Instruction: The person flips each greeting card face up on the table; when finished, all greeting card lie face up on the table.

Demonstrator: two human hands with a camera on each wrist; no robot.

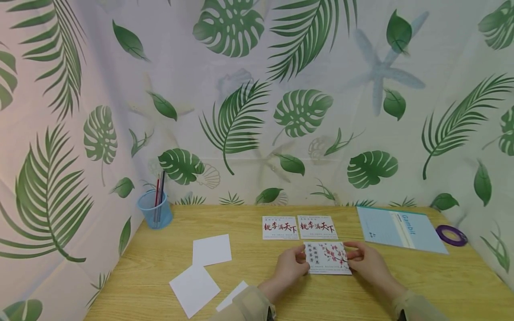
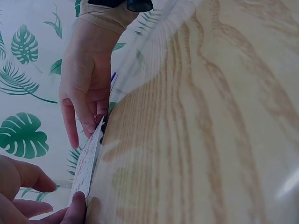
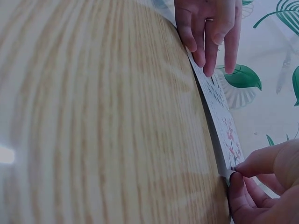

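Observation:
A white greeting card printed with pink blossoms and dark characters lies between the two hands in the head view, just over the table. At its left edge the left hand holds it with thumb and fingers. The right hand grips the opposite edge. In the right wrist view, the right thumb and a finger pinch the near corner of the card. Edge-on in the left wrist view, the card reaches from one hand to the other. Two cards with red characters lie side by side behind it.
Blank white papers lie at left, another partly behind the left sleeve. A blue pen cup stands at the back left. At right are a pale blue notebook and a purple tape roll. A leaf-patterned cloth surrounds the table.

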